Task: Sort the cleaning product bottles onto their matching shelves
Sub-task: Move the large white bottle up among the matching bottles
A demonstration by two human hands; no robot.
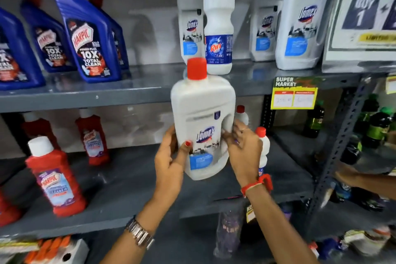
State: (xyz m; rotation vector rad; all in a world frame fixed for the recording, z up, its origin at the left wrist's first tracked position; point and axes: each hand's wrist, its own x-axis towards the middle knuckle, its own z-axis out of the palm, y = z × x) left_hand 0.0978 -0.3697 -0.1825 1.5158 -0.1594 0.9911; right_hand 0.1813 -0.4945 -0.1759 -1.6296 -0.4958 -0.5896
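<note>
Up close, the left hand (171,156) and right hand (242,148) clasp a white Domex bottle (203,122) upright between them, before the upper shelf (128,90). Behind stand a Rin bottle (218,21) and blue Harpic bottles (90,36).

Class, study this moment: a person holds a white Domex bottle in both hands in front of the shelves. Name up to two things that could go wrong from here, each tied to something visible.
1. Lifted to the upper shelf, the held Domex bottle might knock the Rin bottle, which stands at the shelf's front edge.
2. The right hand is close to small white bottles behind it; they might get toppled.
</note>
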